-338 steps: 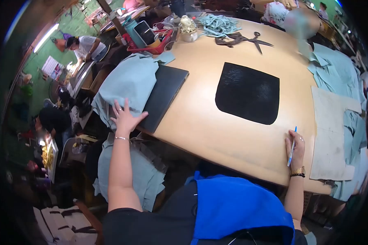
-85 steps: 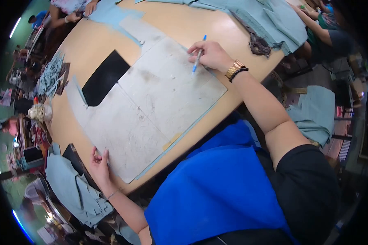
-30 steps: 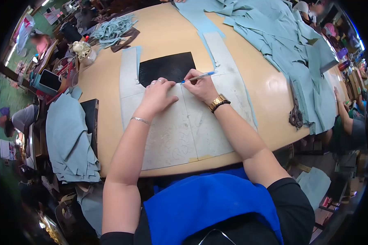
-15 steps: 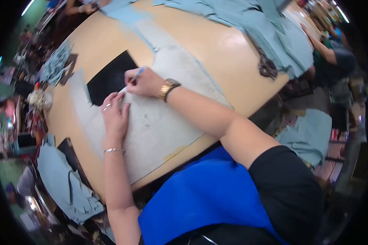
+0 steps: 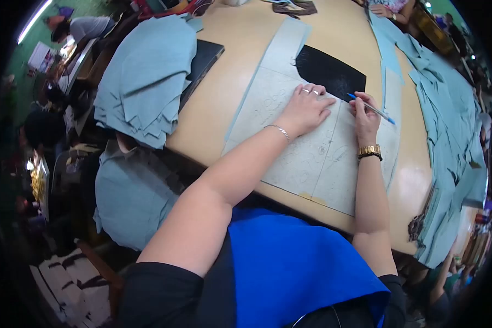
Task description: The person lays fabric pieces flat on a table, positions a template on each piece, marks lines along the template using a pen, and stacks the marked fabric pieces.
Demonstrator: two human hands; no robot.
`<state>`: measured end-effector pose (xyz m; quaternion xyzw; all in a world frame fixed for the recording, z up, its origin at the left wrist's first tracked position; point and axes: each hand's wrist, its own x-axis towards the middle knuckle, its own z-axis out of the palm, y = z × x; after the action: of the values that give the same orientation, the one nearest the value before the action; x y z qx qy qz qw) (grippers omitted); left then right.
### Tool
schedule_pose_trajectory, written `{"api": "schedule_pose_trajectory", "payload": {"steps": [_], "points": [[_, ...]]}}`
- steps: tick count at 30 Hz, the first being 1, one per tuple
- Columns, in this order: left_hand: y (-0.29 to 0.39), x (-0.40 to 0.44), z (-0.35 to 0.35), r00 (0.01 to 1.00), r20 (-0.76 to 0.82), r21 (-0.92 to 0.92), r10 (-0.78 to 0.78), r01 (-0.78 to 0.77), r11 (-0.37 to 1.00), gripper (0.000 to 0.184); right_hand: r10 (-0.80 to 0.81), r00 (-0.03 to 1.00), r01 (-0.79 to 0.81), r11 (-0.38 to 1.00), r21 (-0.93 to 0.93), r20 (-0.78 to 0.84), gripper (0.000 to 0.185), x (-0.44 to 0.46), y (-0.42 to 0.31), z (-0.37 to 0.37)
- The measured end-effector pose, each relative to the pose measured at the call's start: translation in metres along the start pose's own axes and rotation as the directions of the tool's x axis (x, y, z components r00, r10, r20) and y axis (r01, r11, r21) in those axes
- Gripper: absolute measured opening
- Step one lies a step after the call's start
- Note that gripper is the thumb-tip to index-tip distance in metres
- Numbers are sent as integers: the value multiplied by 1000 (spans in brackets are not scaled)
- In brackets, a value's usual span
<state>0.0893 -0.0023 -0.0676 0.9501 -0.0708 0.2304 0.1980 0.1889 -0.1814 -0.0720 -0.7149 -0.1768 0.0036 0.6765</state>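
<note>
A blue-and-white pen [image 5: 374, 109] slants across the fingers of my right hand [image 5: 366, 123], which is closed around it. This hand rests at the lower right corner of a black piece of material [image 5: 333, 71], a gold watch on its wrist. My left hand [image 5: 309, 109] lies with fingers outstretched along the black piece's lower edge, pressing near it. Under both hands is a large greyish-white pattern sheet [image 5: 306, 158] with faint markings and ruled lines. Part of the sheet is hidden by the black piece and my arms.
Light blue cut pieces [image 5: 153, 71] are stacked at the left, beside a dark board [image 5: 202, 68]. More blue fabric [image 5: 443, 126] covers the table's right side. Another person's hand [image 5: 381, 11] rests at the far edge. Another blue pile [image 5: 128, 197] sits below the table's left edge.
The camera view has swung to the left, shifting the table rightward and turning it. My right hand has moved along the black piece's edge, away from my left hand, still with the pen.
</note>
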Motion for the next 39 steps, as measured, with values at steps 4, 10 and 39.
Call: {"api": "schedule_pose_trajectory", "payload": {"steps": [4,10,39], "points": [[1,-2,2,1000,10,-1,-19,19,1000,30,51,999,-51,998,48,-7,21,3,-2,1],[-1,0,3,999,40,3,-27,27,1000,31,151,989,-149,981,126,-1,46,4,3,-2],[-47,-5,-45,991,71,120,-117,108,987,51,-120,992,126,929,-349,37,9,-8,-22,7]]}}
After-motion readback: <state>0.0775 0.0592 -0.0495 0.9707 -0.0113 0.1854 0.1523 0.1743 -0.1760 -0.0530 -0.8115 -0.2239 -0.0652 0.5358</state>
